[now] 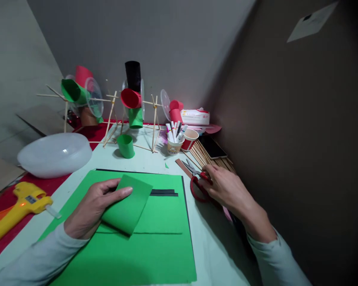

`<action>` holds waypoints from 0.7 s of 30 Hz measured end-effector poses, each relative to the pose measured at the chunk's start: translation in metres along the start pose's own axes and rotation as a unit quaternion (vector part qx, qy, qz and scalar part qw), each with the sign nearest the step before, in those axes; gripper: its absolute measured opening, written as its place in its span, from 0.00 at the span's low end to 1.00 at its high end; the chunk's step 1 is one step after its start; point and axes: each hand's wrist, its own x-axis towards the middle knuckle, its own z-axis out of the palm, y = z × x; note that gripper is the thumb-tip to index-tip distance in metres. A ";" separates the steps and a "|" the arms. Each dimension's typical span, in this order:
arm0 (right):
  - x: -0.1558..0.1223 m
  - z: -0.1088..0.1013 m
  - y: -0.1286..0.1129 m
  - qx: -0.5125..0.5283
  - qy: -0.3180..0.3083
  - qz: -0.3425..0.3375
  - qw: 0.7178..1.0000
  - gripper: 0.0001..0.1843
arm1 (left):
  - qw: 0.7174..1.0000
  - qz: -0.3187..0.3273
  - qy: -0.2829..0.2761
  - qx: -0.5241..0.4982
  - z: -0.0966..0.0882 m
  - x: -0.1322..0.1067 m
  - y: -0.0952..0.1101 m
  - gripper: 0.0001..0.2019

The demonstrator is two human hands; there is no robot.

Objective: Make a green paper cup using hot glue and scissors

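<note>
My left hand (97,206) pinches a green piece of craft foam or card (129,206), thumb on top, tilted above a large green sheet (155,258). On that sheet lie another green piece (161,220) and thin black strips (164,193). To the right, my right hand (226,186) has its fingers closed at the red handles of a pair of scissors (198,190). The scissors lie low at the table, blades pointing away and slightly parted. A brown strip (182,167) is beside the blades. My right fingertips are partly hidden behind the hand.
A yellow glue gun (26,202) and a translucent bowl (55,155) are at left. Behind stand stick frames (110,115) with coloured tubes and a green cup-like tube (125,146). Markers in a cup (174,147), a paper cup (190,139), wooden sticks (198,153) and a phone (213,147) sit back right.
</note>
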 end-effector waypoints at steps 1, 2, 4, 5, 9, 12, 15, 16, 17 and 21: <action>0.000 0.004 0.002 -0.027 -0.017 -0.003 0.999 0.05 | 0.999 -0.024 -0.011 -0.028 -0.001 0.000 0.003 0.14; 0.000 0.008 0.003 -0.050 -0.031 -0.007 0.998 0.07 | 0.997 -0.044 -0.026 -0.055 -0.001 0.000 0.005 0.14; 0.001 0.016 0.003 -0.088 -0.047 -0.014 0.995 0.09 | 0.993 -0.052 -0.056 -0.088 -0.003 -0.001 0.009 0.12; 0.002 0.019 0.003 -0.102 -0.050 -0.015 0.993 0.09 | 0.992 -0.049 -0.068 -0.095 -0.004 -0.001 0.011 0.12; 0.004 0.027 0.003 -0.124 -0.059 -0.006 0.990 0.10 | 0.989 -0.036 -0.085 -0.113 -0.008 0.000 0.012 0.13; 0.005 0.029 0.005 -0.110 -0.057 0.002 0.992 0.10 | 0.988 -0.036 -0.090 -0.120 -0.009 0.000 0.012 0.12; 0.006 0.022 0.010 -0.087 -0.028 0.008 0.996 0.12 | 0.987 -0.035 -0.090 -0.126 -0.010 0.001 0.013 0.12; 0.006 0.017 0.012 -0.072 -0.007 0.013 0.997 0.14 | 0.987 -0.035 -0.090 -0.129 -0.010 0.001 0.013 0.12; 0.006 0.011 0.013 -0.038 0.022 0.016 0.999 0.16 | 0.987 -0.034 -0.090 -0.132 -0.011 0.001 0.014 0.12; -0.003 -0.007 0.000 0.336 0.093 -0.034 0.937 0.23 | 0.984 -0.034 -0.104 -0.143 -0.013 0.001 0.013 0.11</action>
